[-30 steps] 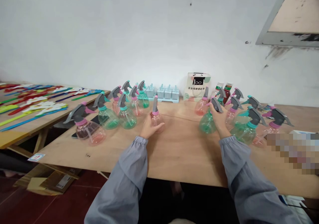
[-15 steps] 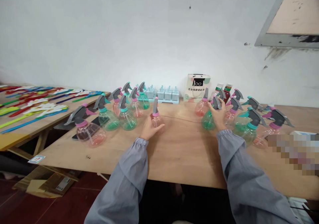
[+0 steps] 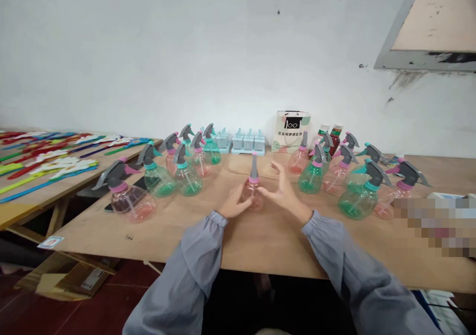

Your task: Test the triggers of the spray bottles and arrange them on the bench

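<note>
A clear pink spray bottle (image 3: 256, 199) with a grey trigger head and pink collar stands upright at the middle of the wooden table. My left hand (image 3: 234, 202) is closed around its left side. On the other side, my right hand (image 3: 285, 191) is open, thumb stretched to the bottle's edge and fingers spread; whether the thumb touches I cannot tell. To the right stands a green spray bottle (image 3: 310, 177) among several other pink and green ones. A second group flanks my left arm, including a green bottle (image 3: 188, 180) and a large pink bottle (image 3: 133, 203).
At the back are a pale blue ice-pop mould (image 3: 248, 142), a paper bag (image 3: 291, 132) and red-filled bottles (image 3: 335, 139). A dark phone (image 3: 109, 208) lies by the left bottles. Colourful flat strips (image 3: 70, 160) cover the left table. A blurred patch hides something at right.
My right hand has let go of the green spray bottle at right and moved left to the pink one. My left hand and the pink bottle have shifted slightly right.
</note>
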`<state>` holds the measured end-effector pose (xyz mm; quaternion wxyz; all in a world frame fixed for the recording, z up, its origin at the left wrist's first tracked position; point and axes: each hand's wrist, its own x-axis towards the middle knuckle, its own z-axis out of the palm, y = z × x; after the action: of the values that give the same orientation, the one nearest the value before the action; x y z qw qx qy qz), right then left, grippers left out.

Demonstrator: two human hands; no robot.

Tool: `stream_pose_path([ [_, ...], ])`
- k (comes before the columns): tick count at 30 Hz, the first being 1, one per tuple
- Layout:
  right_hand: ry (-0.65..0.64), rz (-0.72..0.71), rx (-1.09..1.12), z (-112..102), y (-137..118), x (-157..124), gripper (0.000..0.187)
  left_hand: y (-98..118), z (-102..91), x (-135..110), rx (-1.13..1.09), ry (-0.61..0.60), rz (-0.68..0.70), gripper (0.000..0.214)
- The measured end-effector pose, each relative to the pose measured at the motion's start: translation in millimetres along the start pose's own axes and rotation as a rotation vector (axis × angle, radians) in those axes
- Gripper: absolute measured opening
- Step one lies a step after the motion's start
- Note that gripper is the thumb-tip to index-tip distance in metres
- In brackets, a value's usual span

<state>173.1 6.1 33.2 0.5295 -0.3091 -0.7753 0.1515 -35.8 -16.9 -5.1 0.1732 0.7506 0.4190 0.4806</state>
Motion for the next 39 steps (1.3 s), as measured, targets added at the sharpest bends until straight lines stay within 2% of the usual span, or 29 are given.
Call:
stream_pose_path([
  [3, -0.051, 0.107, 0.208, 26, -11, 9, 0.084, 11, 9.1, -3, 0.046, -0.203, 0.089, 0.07],
  [5, -0.055, 0.145, 0.323, 31, -13, 15, 0.076, 13, 10.7, -4, 0.105, -0.209, 0.092, 0.076],
  [7, -0.06, 0.184, 0.386, 29, -10, 21, 0.068, 11, 5.7, -3, 0.173, -0.119, 0.117, 0.068],
  [8, -0.058, 0.209, 0.401, 27, -8, 24, 0.064, 9, -0.2, -3, 0.208, -0.012, 0.137, 0.058],
  [9, -0.047, 0.236, 0.408, 25, -6, 27, 0.06, 6, -8.7, -2, 0.244, 0.148, 0.147, 0.048],
  [11, -0.012, 0.291, 0.417, 20, -3, 31, 0.049, -3, -32.5, -2, 0.316, 0.573, 0.11, 0.037],
  [12, -0.001, 0.315, 0.424, 18, -2, 32, 0.042, -8, -46.8, -2, 0.359, 0.808, 0.049, 0.039],
  [13, 0.007, 0.338, 0.433, 16, -2, 33, 0.037, -14, -61.6, -2, 0.407, 0.985, -0.029, 0.046],
  [14, 0.01, 0.364, 0.445, 14, -3, 34, 0.032, -21, -76.0, -2, 0.445, 1.094, -0.129, 0.057],
  [15, 0.007, 0.397, 0.464, 12, -5, 34, 0.03, -28, -88.9, -3, 0.472, 1.126, -0.243, 0.071],
  [17, -0.01, 0.5, 0.544, 8, -11, 34, 0.029, -40, -107.4, -3, 0.511, 1.056, -0.469, 0.096],
  [18, -0.021, 0.561, 0.609, 6, -15, 35, 0.03, -44, -112.1, -3, 0.521, 0.988, -0.549, 0.1],
  [20, -0.056, 0.666, 0.758, 2, -23, 37, 0.029, -47, -113.0, -2, 0.543, 0.868, -0.636, 0.089],
  [22, -0.105, 0.713, 0.856, -2, -32, 42, 0.028, -43, -105.8, -1, 0.578, 0.804, -0.65, 0.074],
  [28, -0.214, 0.641, 0.939, -4, -47, 53, 0.034, -30, -74.8, -2, 0.641, 0.659, -0.536, 0.061],
  [35, -0.242, 0.664, 0.979, 6, -50, 53, 0.032, -35, -47.0, -2, 0.378, 0.522, -0.275, 0.05],
  [39, -0.196, 0.59, 0.986, 5, -58, 54, 0.034, -35, -44.2, -1, 0.308, 0.508, -0.234, 0.051],
])
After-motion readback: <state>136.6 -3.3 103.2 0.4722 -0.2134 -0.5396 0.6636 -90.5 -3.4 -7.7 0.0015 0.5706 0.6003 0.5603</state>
